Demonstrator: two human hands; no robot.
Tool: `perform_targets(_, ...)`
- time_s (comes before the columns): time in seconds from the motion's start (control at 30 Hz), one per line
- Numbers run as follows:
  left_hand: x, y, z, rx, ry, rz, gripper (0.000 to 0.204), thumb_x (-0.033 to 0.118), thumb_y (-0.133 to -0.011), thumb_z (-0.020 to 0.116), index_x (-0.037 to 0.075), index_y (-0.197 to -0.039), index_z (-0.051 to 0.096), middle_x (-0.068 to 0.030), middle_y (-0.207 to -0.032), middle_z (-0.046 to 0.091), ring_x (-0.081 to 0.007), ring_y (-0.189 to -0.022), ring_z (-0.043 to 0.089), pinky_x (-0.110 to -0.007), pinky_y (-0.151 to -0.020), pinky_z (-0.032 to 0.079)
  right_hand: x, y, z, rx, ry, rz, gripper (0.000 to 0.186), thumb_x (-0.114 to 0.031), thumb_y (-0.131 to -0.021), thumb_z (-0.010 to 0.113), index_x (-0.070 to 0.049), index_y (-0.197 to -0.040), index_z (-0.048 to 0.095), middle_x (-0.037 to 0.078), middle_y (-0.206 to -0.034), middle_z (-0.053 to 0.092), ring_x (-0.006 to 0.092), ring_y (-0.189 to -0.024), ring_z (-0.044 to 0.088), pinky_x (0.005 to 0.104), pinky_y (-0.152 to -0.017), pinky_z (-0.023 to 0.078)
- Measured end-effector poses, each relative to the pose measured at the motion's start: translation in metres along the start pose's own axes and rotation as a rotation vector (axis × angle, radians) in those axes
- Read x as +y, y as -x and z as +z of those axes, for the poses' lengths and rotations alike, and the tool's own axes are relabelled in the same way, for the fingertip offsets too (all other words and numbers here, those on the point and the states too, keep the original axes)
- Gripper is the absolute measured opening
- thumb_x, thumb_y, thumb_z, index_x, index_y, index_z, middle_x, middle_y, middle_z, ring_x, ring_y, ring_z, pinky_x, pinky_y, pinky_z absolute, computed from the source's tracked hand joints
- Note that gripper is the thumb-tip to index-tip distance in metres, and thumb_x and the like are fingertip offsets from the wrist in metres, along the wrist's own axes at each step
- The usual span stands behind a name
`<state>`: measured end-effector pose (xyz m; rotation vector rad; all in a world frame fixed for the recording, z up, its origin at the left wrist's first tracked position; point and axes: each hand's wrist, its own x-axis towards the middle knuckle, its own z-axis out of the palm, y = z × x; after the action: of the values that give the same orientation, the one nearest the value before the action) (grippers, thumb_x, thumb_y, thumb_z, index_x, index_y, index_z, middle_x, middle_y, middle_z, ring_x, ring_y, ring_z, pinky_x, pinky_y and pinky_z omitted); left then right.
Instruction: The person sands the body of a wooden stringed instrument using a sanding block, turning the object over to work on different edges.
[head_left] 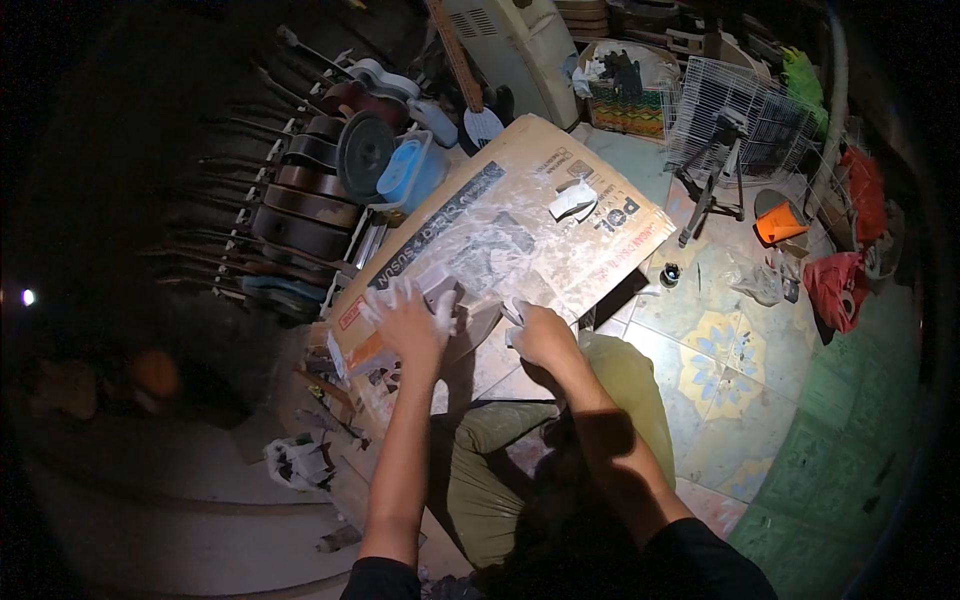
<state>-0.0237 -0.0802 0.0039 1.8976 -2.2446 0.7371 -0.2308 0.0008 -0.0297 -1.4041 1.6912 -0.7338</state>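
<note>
Thin grey piece (474, 332), kind unclear, sits btwn the person's hands at the near edge of a cardboard sheet (570, 275). L hand (408, 322), powdered white, has fingers spread, thumb apart, next to a small dark block (441, 293); can't tell if it grips it. R hand (545, 337) is curled round a slim pale tool (513, 313), type unclear. Poss. trouble: tool slips toward L thumb, b/c hands are close & powder prob. cuts grip; cardboard may shift or bend if leaned on hard.

Cardboard is matte brown, flat, smeared w/ white dust; crumpled white scrap (573, 200) on its far R part. R: smooth floral floor tiles (728, 352), wire-mesh cage (770, 115). L/far: curved guitar bodies (300, 225) in a row, blue plastic tub (412, 172).
</note>
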Motion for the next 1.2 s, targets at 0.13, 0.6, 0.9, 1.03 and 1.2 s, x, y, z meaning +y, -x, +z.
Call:
perform_targets(0.13, 0.034, -0.008, -0.007, -0.075, 0.167, 0.104, 0.069, 0.057, -0.081, 0.069, 0.01, -0.131, 0.063, -0.0185, -0.141, 0.054, -0.0411, -0.131, 0.047, -0.058, -0.112, 0.027, -0.004, 0.001, 0.004, -0.03, -0.001, 0.02, 0.058, -0.021, -0.081, 0.065, 0.0, -0.135, 0.056, 0.027, -0.113, 0.067, 0.042, -0.107, 0.064, 0.0465, -0.093, 0.051)
perform_targets(0.6, -0.002, -0.001, -0.02, -0.099, 0.028, 0.105, 0.069, 0.052, -0.08, 0.072, 0.012, -0.135, 0.06, -0.015, -0.144, 0.053, -0.0363, -0.136, 0.043, -0.055, -0.113, 0.027, 0.003, 0.0, 0.005, -0.014, 0.035, -0.014, 0.047, -0.018, -0.083, 0.059, 0.002, -0.125, 0.062, 0.027, -0.111, 0.067, 0.0418, -0.106, 0.064, 0.0486, -0.093, 0.05)
perform_targets(0.9, -0.036, -0.008, -0.031, -0.042, 0.557, -0.18, 0.06, 0.041, -0.077, 0.081, 0.004, -0.121, 0.062, -0.025, -0.119, 0.06, -0.0415, -0.111, 0.057, -0.051, -0.095, 0.045, -0.002, 0.002, 0.01, -0.029, 0.032, -0.039, 0.048, -0.019, -0.084, 0.059, 0.002, -0.127, 0.061, 0.027, -0.11, 0.068, 0.0416, -0.106, 0.064, 0.0483, -0.093, 0.05)
perform_targets(1.03, -0.037, -0.007, -0.015, 0.12, 0.702, -0.22, 0.056, 0.035, -0.076, 0.084, 0.003, -0.116, 0.061, -0.0266, -0.114, 0.063, -0.0408, -0.106, 0.061, -0.044, -0.089, 0.049, 0.002, -0.003, 0.015, -0.094, 0.054, -0.016, 0.05, -0.023, -0.083, 0.066, -0.001, -0.128, 0.06, 0.029, -0.108, 0.067, 0.0436, -0.102, 0.065, 0.0483, -0.089, 0.051)
perform_targets(1.2, -0.046, 0.009, 0.032, 0.097, 0.923, -0.404, 0.042, 0.032, -0.081, 0.079, -0.002, -0.101, 0.065, -0.021, -0.094, 0.069, -0.0364, -0.088, 0.068, -0.044, -0.08, 0.051, 0.004, -0.002, 0.009, -0.087, 0.07, 0.021, 0.05, -0.021, -0.084, 0.062, -0.001, -0.129, 0.059, 0.027, -0.111, 0.067, 0.0422, -0.105, 0.065, 0.0483, -0.091, 0.051)
